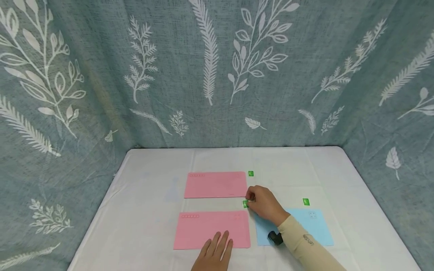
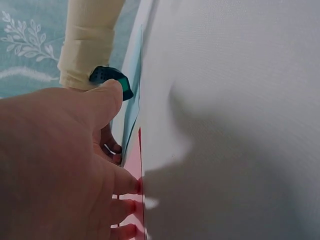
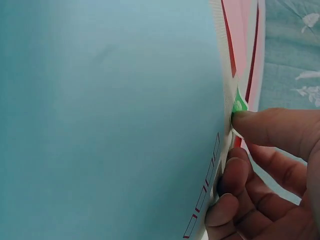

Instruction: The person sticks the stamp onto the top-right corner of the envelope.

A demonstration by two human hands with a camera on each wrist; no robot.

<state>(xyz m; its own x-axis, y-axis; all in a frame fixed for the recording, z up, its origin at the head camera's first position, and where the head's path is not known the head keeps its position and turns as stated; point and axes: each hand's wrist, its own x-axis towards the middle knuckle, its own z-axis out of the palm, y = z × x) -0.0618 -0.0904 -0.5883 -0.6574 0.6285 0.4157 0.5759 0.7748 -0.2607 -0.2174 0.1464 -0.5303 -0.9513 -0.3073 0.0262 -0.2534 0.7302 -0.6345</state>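
I have one green stamp [image 1: 245, 203] in the right hand [image 1: 266, 205], just past the right far corner of the near envelope [image 1: 203, 229], my landmark here. The grip is narrow: thumb tip over the stamp's right edge, the other fingers curled in close, so the stamp sits at the very tip of the pinch, its left part sticking out clear. The left hand [image 1: 213, 254] holds nothing; its fingers lie straight and spread, tips resting on the near side of the near envelope.

I count three envelopes, two pink and one blue, all flat; whether anything is inside them I cannot tell. The far envelope [image 1: 215, 184], also pink, lies beyond the near envelope, apart from it. The blue envelope [image 1: 305, 229] lies just to its right, partly under the right forearm.

Stamps also come to three. The far stamp [image 1: 251, 173] lies well beyond the near envelope's right far corner, and the right stamp [image 1: 306, 201] lies well to its right, a little farther off. Around the near envelope spreads a white table [image 1: 145, 210]; well beyond it hangs a leaf-patterned curtain [image 1: 173, 56].
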